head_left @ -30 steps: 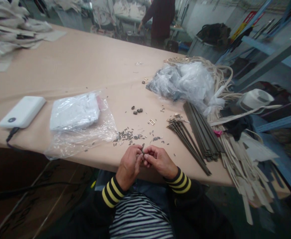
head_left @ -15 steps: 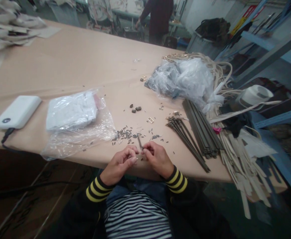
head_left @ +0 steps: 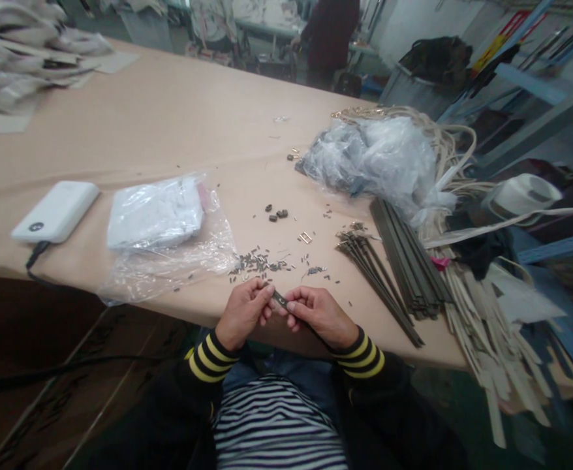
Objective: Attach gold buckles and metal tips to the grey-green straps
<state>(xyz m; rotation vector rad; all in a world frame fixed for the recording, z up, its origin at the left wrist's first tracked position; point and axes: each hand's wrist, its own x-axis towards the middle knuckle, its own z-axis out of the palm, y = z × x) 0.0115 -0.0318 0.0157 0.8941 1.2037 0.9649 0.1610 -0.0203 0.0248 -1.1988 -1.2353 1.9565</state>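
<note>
Between my two hands a dark olive strap (head_left: pixel 280 299) is stretched at the table's front edge, with small light spots on it. My left hand (head_left: pixel 245 312) pinches one end between thumb and fingers. My right hand (head_left: pixel 322 314) grips the strap a little further along; the rest of it is hidden under that hand. Just beyond my fingers lies a scatter of tiny dark metal pieces (head_left: pixel 260 261). A rectangular metal buckle (head_left: pixel 305 237) and several dark small fittings (head_left: pixel 277 215) lie farther back. To the right are finished-looking straps with metal ends (head_left: pixel 365 261).
A flat stack of dark strips (head_left: pixel 406 261) and pale strips (head_left: pixel 482 339) lies at the right, below a crumpled plastic bag (head_left: pixel 374 156). At left are a white power bank (head_left: pixel 56 212) and a plastic-wrapped packet (head_left: pixel 154 212). A person (head_left: pixel 333 39) stands beyond the table.
The strap, upright at my right fingertips before, now lies slanted between both hands. My left hand has closed on its end. The whole view has shifted slightly.
</note>
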